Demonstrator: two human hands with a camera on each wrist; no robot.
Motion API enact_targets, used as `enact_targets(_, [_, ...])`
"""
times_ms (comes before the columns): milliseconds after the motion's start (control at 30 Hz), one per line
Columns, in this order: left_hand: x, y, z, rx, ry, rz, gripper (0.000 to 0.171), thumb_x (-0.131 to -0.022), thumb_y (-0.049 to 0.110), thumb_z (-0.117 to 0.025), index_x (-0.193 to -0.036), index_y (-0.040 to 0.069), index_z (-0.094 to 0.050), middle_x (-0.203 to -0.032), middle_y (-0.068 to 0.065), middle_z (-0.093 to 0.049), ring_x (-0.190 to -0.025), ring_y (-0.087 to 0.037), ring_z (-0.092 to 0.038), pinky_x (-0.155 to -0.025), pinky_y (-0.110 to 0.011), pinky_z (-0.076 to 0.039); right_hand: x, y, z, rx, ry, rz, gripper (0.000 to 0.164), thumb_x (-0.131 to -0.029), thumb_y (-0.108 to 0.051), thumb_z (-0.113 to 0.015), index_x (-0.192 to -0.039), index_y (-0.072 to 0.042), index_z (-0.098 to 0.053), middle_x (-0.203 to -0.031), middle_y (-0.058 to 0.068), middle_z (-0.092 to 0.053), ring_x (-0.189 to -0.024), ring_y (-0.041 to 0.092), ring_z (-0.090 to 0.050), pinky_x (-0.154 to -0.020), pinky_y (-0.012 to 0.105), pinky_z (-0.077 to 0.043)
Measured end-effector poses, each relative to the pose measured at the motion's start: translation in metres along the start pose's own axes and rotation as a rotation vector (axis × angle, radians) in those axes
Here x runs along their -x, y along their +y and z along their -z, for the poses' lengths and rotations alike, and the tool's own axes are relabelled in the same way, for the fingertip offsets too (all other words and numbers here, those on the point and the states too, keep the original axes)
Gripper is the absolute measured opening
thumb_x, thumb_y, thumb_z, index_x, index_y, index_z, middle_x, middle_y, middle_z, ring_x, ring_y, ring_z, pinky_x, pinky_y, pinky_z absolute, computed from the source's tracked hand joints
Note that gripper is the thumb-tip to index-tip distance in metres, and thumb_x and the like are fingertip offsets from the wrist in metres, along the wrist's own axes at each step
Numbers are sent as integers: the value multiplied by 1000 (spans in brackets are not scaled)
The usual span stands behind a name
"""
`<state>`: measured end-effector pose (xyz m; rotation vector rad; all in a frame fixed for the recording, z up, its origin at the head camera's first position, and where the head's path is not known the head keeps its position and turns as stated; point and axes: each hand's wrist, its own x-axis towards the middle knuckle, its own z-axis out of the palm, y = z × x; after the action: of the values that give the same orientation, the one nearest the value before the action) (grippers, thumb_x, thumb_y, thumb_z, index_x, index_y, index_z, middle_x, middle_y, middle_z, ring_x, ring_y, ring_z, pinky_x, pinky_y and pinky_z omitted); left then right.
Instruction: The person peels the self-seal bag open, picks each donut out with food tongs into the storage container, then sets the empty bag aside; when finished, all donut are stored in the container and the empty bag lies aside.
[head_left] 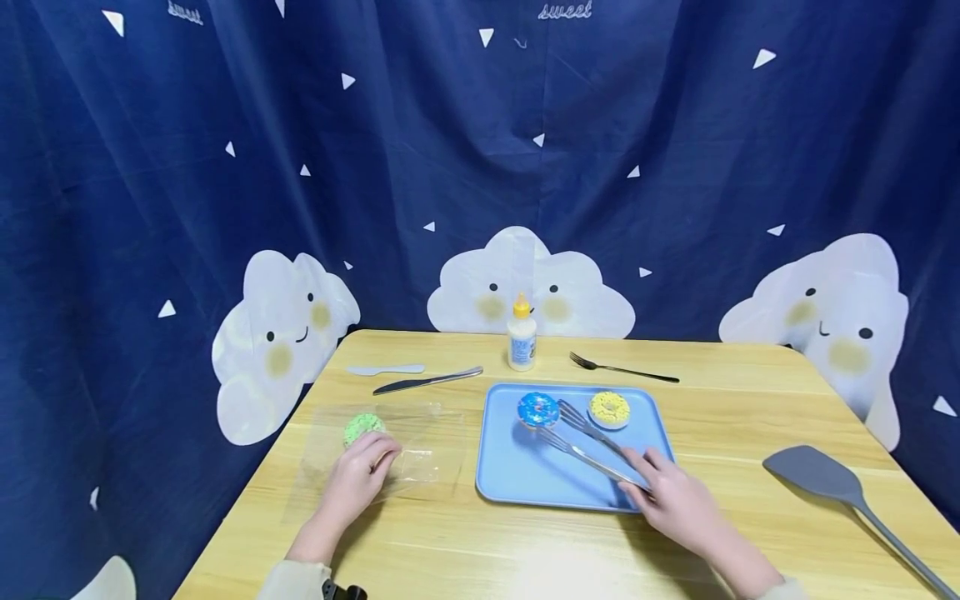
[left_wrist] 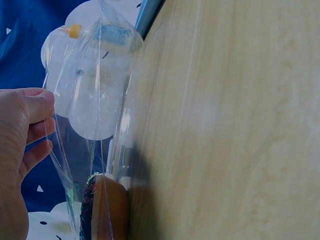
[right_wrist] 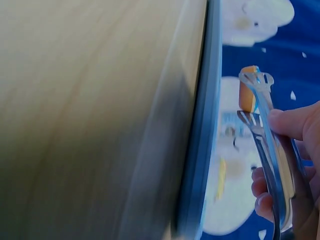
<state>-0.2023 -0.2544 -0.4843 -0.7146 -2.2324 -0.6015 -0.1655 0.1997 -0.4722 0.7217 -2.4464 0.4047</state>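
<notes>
My left hand (head_left: 354,477) pinches the edge of a clear plastic bag (head_left: 438,442) at the left of the table. A green-iced toy donut (head_left: 362,426) lies at the bag, partly behind the fingers. In the left wrist view a tan donut side (left_wrist: 112,207) with a dark layer shows through the plastic. My right hand (head_left: 678,504) grips metal tongs (head_left: 600,454) over the blue tray (head_left: 525,493). Between the tong tips is a blue-iced toy donut (head_left: 536,408), held up over the tray, its shadow below. A yellow-iced donut (head_left: 600,417) sits on the tray's back right.
Behind the tray stand a white bottle (head_left: 521,346) with a yellow cap and a dark fork (head_left: 630,370). A white spreader (head_left: 386,369) and a table knife (head_left: 427,381) lie behind the bag. At the right edge lies a grey spatula (head_left: 817,475).
</notes>
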Motion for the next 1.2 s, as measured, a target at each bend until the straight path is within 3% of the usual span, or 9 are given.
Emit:
enact_targets(267, [1, -1, -2, -6, 5, 3, 18, -70, 0, -76, -83, 9, -69, -87, 3, -64, -80, -12, -59, -72, -22, -52, 34, 24, 30, -24, 6, -59, 46, -72, -19, -78, -114, -6, -63, -79, -8, -44, -55, -5, -29, -40, 17, -27])
enact_targets(500, [1, 2, 0, 6, 1, 5, 15, -72, 1, -75, -84, 8, -69, -86, 2, -64, -80, -14, -59, -71, -22, -52, 58, 38, 44, -80, -53, -67, 42, -74, -14, -78, -113, -6, -64, -77, -16, -36, -55, -8, -26, -43, 13, -25])
enact_targets(633, [1, 2, 0, 7, -3, 10, 15, -72, 1, -75, -84, 8, -69, -86, 1, -64, -79, -14, -58, -70, -23, -53, 69, 41, 47, -61, -78, -52, 41, -73, -17, -79, -110, -7, -65, -79, -16, -40, -57, -8, -28, -44, 13, -26])
enact_targets(1033, [-1, 3, -3, -50, -3, -5, 19, -69, 2, -79, -83, 11, -69, -85, 4, -63, -79, -12, -59, -71, -27, -53, 73, 42, 51, -46, -150, -92, 41, -75, -18, -78, -113, -8, -64, -82, -13, -41, -54, -8, -27, -43, 15, -27])
enact_targets(1200, [-2, 5, -4, -38, -12, 1, 16, -72, 4, -77, -84, 10, -69, -85, 3, -63, -78, -12, -58, -69, -26, -53, 73, 46, 56, -70, -142, -86, 44, -73, -19, -79, -112, -10, -64, -80, -14, -41, -54, -8, -27, -42, 15, -27])
